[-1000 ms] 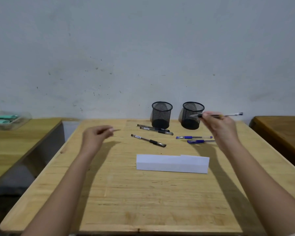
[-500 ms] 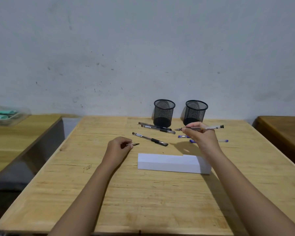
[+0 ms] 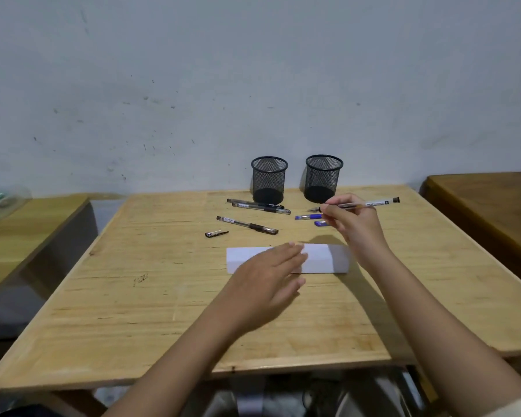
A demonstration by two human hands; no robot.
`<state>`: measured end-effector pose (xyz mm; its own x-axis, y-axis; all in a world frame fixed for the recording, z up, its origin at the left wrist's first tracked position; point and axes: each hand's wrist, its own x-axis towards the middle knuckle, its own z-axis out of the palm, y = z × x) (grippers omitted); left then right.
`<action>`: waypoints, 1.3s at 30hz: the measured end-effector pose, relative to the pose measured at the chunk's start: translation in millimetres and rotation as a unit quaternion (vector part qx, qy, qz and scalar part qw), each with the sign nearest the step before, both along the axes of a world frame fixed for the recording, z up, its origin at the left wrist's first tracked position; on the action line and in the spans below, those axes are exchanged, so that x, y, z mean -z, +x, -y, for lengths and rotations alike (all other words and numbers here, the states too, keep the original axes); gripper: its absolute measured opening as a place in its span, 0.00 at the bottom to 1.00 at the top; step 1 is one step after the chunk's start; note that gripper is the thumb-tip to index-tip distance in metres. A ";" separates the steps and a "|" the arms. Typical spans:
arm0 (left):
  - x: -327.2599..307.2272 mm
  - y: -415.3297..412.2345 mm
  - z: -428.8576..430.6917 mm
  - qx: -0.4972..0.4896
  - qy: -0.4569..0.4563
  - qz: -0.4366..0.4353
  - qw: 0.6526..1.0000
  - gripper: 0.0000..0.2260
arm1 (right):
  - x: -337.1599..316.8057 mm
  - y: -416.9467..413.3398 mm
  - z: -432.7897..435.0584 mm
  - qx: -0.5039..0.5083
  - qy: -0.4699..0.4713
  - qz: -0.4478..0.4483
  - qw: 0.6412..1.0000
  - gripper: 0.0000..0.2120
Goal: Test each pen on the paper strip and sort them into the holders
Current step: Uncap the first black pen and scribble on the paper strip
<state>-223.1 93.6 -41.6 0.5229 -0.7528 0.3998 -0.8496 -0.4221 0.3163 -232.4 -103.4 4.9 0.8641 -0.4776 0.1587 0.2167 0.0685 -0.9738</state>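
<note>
1. Light wooden bench (image 3: 151, 311): carries all the task items, which lie on its far half.
2. Left hand (image 3: 265, 278): fingers extended and flat, palm down, nothing gripped. It lies over the left part of the white folded paper strip (image 3: 325, 259); actual contact with the paper cannot be confirmed.
3. Right hand (image 3: 354, 225): fingers pinched closed around a clear-barrelled uncapped pen (image 3: 370, 203), held roughly level above the bench, tip pointing left, beyond the right part of the strip.
4. Black pen cap (image 3: 216, 233): lies loose on the bench, left of and beyond the strip.
5. Three capped black pens (image 3: 247, 225) lie beyond the strip; two blue pens (image 3: 309, 217) lie just left of the right hand, partly hidden by it.
6. Two black wire-mesh cylindrical holders (image 3: 269, 179) stand upright at the far edge, side by side, apart.
7. Change from half a second ago: the left hand then pinched the cap near the strip's left end; the cap is now released and the hand has opened over the strip. The right hand's grip is unchanged.
</note>
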 end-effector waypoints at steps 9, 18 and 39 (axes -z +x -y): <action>22.2 21.5 6.5 -0.015 0.183 -0.037 0.982 0.28 | 26.9 -2.7 -5.9 -0.011 -0.018 -0.047 0.999 0.10; 31.5 25.8 8.3 -0.031 0.230 -0.099 0.968 0.28 | 47.8 1.1 -9.3 0.025 -0.099 -0.117 0.988 0.10; 35.5 25.8 9.9 -0.039 0.205 -0.096 0.973 0.27 | 65.6 14.4 -13.6 0.043 -0.168 -0.129 0.976 0.15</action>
